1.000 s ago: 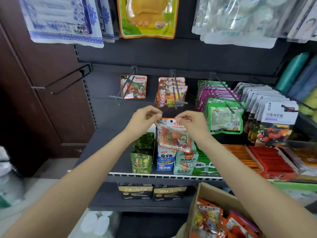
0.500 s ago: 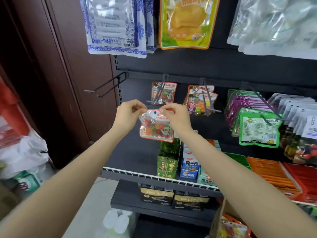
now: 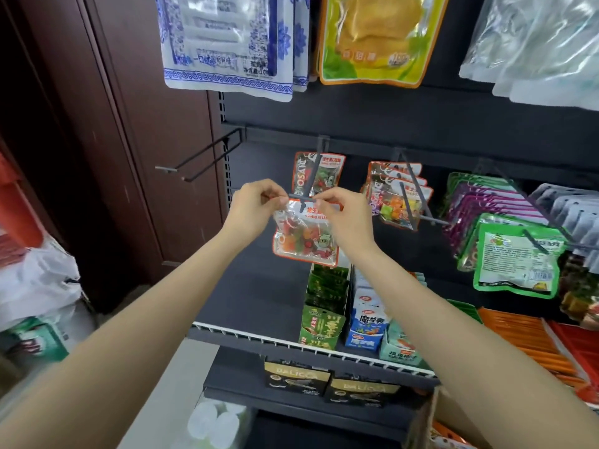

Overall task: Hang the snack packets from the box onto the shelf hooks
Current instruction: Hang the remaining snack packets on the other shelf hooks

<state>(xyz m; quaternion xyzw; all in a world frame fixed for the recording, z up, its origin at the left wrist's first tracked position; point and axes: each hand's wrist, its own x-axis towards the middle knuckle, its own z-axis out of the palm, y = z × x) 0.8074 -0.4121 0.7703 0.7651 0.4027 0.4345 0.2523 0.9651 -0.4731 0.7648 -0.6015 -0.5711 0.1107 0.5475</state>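
Left hand [image 3: 256, 205] and right hand [image 3: 340, 215] each pinch a top corner of one snack packet [image 3: 304, 236], fingers curled tight on it. Packet top sits at the tip of a shelf hook [image 3: 311, 176]. One packet [image 3: 319, 171] hangs further back on that hook. Hook [image 3: 197, 157] to the left is bare. Box [image 3: 424, 422] corner at lower right.

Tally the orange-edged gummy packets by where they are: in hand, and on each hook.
Held packet, pinched by left hand and right hand: 1
Near hook, behind the hands: 1
Next hook to the right: 3 visible
Total: 5
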